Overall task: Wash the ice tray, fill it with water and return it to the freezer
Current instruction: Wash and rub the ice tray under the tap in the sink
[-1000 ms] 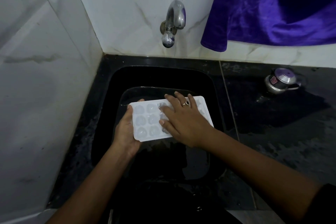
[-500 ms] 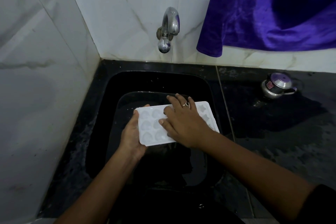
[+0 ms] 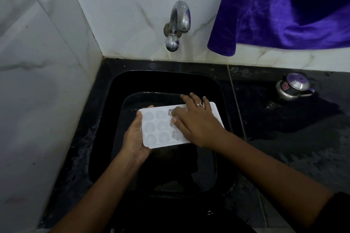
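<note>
Tiles [image 3: 37, 81] are covering the wall at far left, meeting one black counter [image 3: 81, 147] with one black sink [image 3: 132, 81] sunk into it. Two bare hands are working over the sink. The left hand [image 3: 134, 138] is gripping the left short end of one white tray [image 3: 158, 128], with the thumb lying along the edge and the fingers wrapping out of sight beneath. The tray is being held roughly level over the sink, below and in front of one steel tap [image 3: 177, 24] that is sticking out of the back wall. Nine moulds are showing on the tray's left part, in three rows of three. The rest are lying hidden under the right hand [image 3: 197, 125]. That hand is resting palm-down across the tray, fingers spread and nearly straight, fingertips touching the moulds and clasping nothing. One ring [image 3: 200, 103] is sitting on one of its fingers. Further right, one purple cloth [image 3: 284, 9] is hanging against the back wall. Below it, one small lidded steel pot [image 3: 292, 87] is standing on the counter, well apart from the sink.
</note>
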A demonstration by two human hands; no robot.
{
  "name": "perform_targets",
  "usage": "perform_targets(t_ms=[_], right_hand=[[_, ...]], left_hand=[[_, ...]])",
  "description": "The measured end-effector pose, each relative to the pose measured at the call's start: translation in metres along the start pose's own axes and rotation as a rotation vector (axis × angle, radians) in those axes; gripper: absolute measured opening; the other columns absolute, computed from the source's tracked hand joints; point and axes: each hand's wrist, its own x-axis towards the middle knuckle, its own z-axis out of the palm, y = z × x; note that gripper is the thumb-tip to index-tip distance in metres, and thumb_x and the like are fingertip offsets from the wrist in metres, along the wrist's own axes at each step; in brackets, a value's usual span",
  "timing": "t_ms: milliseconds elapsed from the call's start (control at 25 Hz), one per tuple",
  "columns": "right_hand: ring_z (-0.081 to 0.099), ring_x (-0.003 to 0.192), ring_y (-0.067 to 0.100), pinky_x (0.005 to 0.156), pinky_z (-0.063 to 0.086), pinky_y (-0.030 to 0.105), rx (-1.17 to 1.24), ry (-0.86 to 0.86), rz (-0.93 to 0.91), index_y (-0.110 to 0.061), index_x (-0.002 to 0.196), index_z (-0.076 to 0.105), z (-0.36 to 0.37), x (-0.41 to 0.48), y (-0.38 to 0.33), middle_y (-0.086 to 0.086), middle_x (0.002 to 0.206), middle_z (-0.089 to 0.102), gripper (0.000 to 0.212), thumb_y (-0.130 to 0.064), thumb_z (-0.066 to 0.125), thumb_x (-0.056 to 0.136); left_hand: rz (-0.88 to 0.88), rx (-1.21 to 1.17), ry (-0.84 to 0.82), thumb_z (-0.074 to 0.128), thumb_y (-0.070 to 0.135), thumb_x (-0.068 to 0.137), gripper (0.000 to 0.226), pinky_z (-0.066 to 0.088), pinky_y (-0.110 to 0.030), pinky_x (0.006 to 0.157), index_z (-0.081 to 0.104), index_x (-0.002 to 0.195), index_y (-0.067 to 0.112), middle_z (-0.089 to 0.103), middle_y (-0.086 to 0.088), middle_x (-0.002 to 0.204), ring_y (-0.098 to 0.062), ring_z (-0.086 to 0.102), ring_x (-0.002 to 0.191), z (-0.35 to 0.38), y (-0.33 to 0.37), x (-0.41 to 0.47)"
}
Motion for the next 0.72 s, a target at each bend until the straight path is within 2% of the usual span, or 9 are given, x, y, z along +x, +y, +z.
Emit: perform_targets(t_ms=[80,160,240,320,400,520,640,720], right_hand=[[0.017,0.156,0.037,0.125,0.008,0.063,0.006,-0.001,0.023,-0.026,0.131,0.056,0.0012,0.0035,-0.0049,0.014,0.165,0.029,0.056,-0.056,0.018,0.103],[0.016,0.156,0.037,0.125,0.007,0.063,-0.023,-0.025,-0.017,-0.025,0.141,0.051,0.0062,-0.0012,-0.0078,0.013,0.166,0.027,0.065,-0.058,0.013,0.101],[0.015,0.156,0.037,0.125,0.006,0.064,-0.028,-0.018,-0.026,-0.030,0.145,0.049,0.0065,-0.0038,-0.0014,0.013,0.167,0.026,0.059,-0.057,0.016,0.103],[0.016,0.155,0.038,0.124,0.007,0.064,-0.003,0.005,0.019,-0.032,0.135,0.056,0.0013,0.0014,-0.0001,0.014,0.165,0.029,0.054,-0.056,0.019,0.103],[0.018,0.155,0.038,0.124,0.008,0.063,-0.021,-0.003,0.022,-0.027,0.132,0.056,0.0027,0.0042,-0.0055,0.015,0.165,0.030,0.057,-0.056,0.017,0.102],[0.017,0.156,0.037,0.125,0.005,0.064,-0.051,-0.028,-0.033,-0.029,0.146,0.049,0.0085,-0.0030,-0.0030,0.013,0.166,0.027,0.060,-0.057,0.016,0.104],[0.018,0.155,0.039,0.123,0.005,0.066,-0.025,-0.027,0.016,-0.031,0.135,0.056,-0.0002,0.0013,-0.0001,0.015,0.165,0.029,0.059,-0.057,0.015,0.101],[0.016,0.156,0.037,0.124,0.004,0.064,-0.020,-0.050,0.010,-0.026,0.133,0.056,-0.0008,0.0034,-0.0034,0.014,0.166,0.028,0.066,-0.059,0.010,0.098]], left_hand=[[-0.022,0.012,0.001,0.044,0.052,0.108,0.051,0.048,-0.064,0.108,0.061,0.144,0.021,0.067,-0.018,0.139,-0.043,0.063,0.128,0.0011,-0.0033,0.0005],[-0.004,0.011,0.015,0.044,0.053,0.107,0.051,0.046,-0.066,0.108,0.061,0.144,0.022,0.067,-0.019,0.139,-0.044,0.063,0.128,0.0005,-0.0005,0.0011],[0.015,-0.005,0.007,0.044,0.052,0.107,0.050,0.049,-0.064,0.106,0.063,0.141,0.022,0.069,-0.017,0.137,-0.042,0.064,0.127,0.0000,0.0021,0.0006],[0.003,-0.006,-0.013,0.043,0.052,0.107,0.050,0.051,-0.062,0.103,0.062,0.143,0.022,0.068,-0.017,0.138,-0.042,0.064,0.128,0.0017,-0.0005,-0.0004],[-0.007,-0.006,-0.020,0.040,0.052,0.109,0.050,0.056,-0.060,0.097,0.061,0.144,0.022,0.069,-0.017,0.137,-0.042,0.065,0.126,0.0028,-0.0033,-0.0011],[0.035,0.007,-0.018,0.041,0.051,0.108,0.047,0.059,-0.056,0.089,0.065,0.137,0.024,0.072,-0.016,0.132,-0.038,0.072,0.114,0.0033,0.0030,-0.0047],[0.035,0.016,-0.018,0.042,0.051,0.107,0.047,0.059,-0.058,0.094,0.065,0.137,0.022,0.072,-0.016,0.132,-0.039,0.071,0.118,0.0069,-0.0021,-0.0073],[0.028,-0.001,-0.013,0.042,0.049,0.108,0.045,0.061,-0.056,0.089,0.065,0.135,0.022,0.073,-0.016,0.130,-0.037,0.073,0.113,0.0092,-0.0068,-0.0082]])
